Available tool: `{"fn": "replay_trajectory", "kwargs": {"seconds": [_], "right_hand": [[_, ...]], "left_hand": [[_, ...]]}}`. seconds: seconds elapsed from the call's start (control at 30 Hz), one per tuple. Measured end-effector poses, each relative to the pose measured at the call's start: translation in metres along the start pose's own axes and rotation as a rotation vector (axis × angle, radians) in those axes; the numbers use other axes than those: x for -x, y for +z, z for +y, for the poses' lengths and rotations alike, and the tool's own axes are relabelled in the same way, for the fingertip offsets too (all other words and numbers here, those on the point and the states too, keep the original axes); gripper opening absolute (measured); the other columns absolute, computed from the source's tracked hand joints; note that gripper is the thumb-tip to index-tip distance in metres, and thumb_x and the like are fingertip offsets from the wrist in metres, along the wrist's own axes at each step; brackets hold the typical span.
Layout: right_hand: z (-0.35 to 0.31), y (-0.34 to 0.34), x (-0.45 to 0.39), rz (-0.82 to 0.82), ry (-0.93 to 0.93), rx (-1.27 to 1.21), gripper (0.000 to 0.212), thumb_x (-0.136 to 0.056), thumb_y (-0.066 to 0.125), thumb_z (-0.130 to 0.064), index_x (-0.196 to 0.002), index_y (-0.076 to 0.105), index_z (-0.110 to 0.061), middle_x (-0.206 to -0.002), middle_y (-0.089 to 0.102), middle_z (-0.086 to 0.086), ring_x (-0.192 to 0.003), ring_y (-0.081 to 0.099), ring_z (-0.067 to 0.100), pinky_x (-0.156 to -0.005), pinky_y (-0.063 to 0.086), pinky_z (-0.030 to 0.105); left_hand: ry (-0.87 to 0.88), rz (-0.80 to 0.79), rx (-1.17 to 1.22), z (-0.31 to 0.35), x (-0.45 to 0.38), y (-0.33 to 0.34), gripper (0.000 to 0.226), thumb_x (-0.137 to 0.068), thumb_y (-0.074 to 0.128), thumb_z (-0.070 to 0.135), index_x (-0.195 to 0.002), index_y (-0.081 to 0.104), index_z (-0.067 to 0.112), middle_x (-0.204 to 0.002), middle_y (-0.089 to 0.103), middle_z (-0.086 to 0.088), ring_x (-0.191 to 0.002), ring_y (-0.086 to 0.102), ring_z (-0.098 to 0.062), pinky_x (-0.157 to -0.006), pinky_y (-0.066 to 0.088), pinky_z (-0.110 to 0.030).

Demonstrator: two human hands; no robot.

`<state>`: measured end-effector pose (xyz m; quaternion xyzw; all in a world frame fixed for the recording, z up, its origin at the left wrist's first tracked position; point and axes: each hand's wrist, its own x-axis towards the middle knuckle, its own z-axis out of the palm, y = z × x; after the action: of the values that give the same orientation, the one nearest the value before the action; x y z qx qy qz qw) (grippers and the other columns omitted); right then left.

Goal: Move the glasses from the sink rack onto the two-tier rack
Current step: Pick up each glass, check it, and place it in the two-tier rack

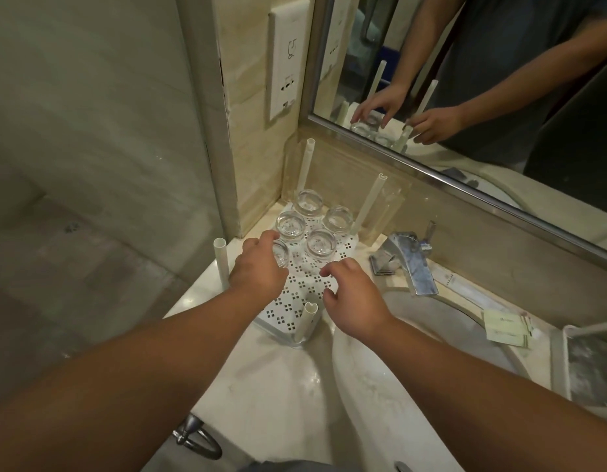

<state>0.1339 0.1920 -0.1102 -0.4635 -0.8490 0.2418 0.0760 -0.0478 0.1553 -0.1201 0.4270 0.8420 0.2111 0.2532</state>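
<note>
Left hand (257, 267) has its grip curled around the nearest glass (281, 253) at the left side of the perforated rack tray (295, 301); right hand (354, 298) hovers just beside, fingers loosely curled and gripping nothing. Four more glasses (307, 218) stand just beyond the grip. Danger: a wet glass slipping, or knuckles knocking its neighbour over.

Bare perforated tray (295, 298) lies open in front; five glasses (308, 226) crowd the back, four upright posts (368, 206) guard the corners.
</note>
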Motion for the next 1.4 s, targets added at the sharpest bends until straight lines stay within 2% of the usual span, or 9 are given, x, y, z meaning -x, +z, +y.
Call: {"fn": "replay_trajectory", "kwargs": {"seconds": [0.1,0.27,0.47,0.67,0.8,0.93,1.1,1.23,1.4], "right_hand": [[0.001,0.003,0.001,-0.01,0.001,-0.011,0.029,-0.088,0.058,-0.016,-0.117,0.058,-0.021,-0.119,0.047,-0.004,-0.062,0.052,0.007,-0.073,0.042,0.026],[0.002,0.001,0.007,-0.021,0.026,-0.022,0.029,-0.088,0.058,-0.015,-0.116,0.059,-0.021,-0.121,0.046,-0.004,-0.07,0.058,0.013,-0.079,0.048,0.032],[0.002,0.0,0.013,-0.005,0.065,-0.061,0.027,-0.088,0.06,-0.018,-0.115,0.06,-0.019,-0.121,0.046,-0.004,-0.072,0.06,0.016,-0.082,0.049,0.034],[-0.004,0.002,0.018,0.02,0.138,-0.156,0.027,-0.087,0.061,-0.019,-0.114,0.061,-0.02,-0.122,0.049,-0.005,-0.071,0.063,0.014,-0.08,0.046,0.028],[-0.004,0.0,0.022,0.027,0.198,-0.218,0.028,-0.085,0.061,-0.014,-0.113,0.062,-0.02,-0.122,0.056,-0.005,-0.087,0.057,0.009,-0.077,0.035,0.017],[-0.004,-0.006,0.028,0.011,0.3,-0.312,0.029,-0.084,0.058,-0.011,-0.108,0.058,-0.028,-0.114,0.061,0.002,-0.065,0.063,0.017,-0.066,0.051,0.031],[0.0,-0.014,0.035,0.027,0.372,-0.354,0.043,-0.084,0.06,-0.013,-0.123,0.056,-0.032,-0.15,0.037,0.008,-0.067,0.068,0.023,-0.071,0.058,0.039],[0.002,-0.023,0.045,0.056,0.335,-0.364,0.068,-0.081,0.064,-0.016,-0.139,0.04,-0.039,-0.155,0.029,0.007,-0.076,0.069,0.021,-0.067,0.056,0.034],[0.001,-0.036,0.056,0.075,0.464,-0.838,0.06,-0.086,0.067,-0.017,-0.138,0.043,-0.035,-0.128,0.054,-0.004,-0.081,0.072,0.019,-0.068,0.059,0.033]], "left_hand": [[0.033,0.015,0.01,-0.003,-0.002,0.003,0.062,-0.086,0.07,0.024,-0.138,0.038,0.034,-0.129,0.051,-0.004,-0.097,0.06,-0.025,-0.069,0.042,-0.03],[0.07,0.057,0.037,-0.003,0.0,0.007,0.061,-0.086,0.069,0.017,-0.14,0.042,0.028,-0.135,0.048,-0.003,-0.112,0.057,-0.028,-0.079,0.045,-0.031],[0.062,0.085,0.079,0.0,0.01,0.004,0.06,-0.084,0.069,0.012,-0.136,0.046,0.029,-0.133,0.05,0.001,-0.101,0.059,-0.022,-0.072,0.04,-0.026],[0.107,0.105,0.129,0.007,0.023,-0.006,0.06,-0.081,0.072,0.016,-0.134,0.049,0.031,-0.132,0.054,0.002,-0.1,0.06,-0.02,-0.074,0.046,-0.028],[0.143,0.124,0.169,0.016,0.031,-0.016,0.058,-0.08,0.074,0.016,-0.132,0.052,0.031,-0.133,0.055,0.003,-0.091,0.062,-0.02,-0.068,0.043,-0.026],[0.181,0.135,0.212,0.028,0.039,-0.029,0.057,-0.08,0.075,0.014,-0.13,0.053,0.031,-0.135,0.054,0.004,-0.089,0.062,-0.019,-0.067,0.043,-0.024],[0.262,0.172,0.266,0.049,0.049,-0.043,0.055,-0.079,0.075,0.014,-0.128,0.055,0.031,-0.131,0.057,0.005,-0.091,0.049,-0.005,-0.056,0.034,-0.006],[0.325,0.184,0.279,0.068,0.059,-0.051,0.057,-0.079,0.078,0.016,-0.128,0.056,0.033,-0.13,0.058,0.006,-0.096,0.047,-0.003,-0.055,0.034,-0.002],[0.397,0.167,0.301,0.092,0.078,-0.053,0.058,-0.079,0.08,0.015,-0.129,0.056,0.032,-0.132,0.057,0.005,-0.098,0.049,-0.005,-0.052,0.036,0.002]]}}
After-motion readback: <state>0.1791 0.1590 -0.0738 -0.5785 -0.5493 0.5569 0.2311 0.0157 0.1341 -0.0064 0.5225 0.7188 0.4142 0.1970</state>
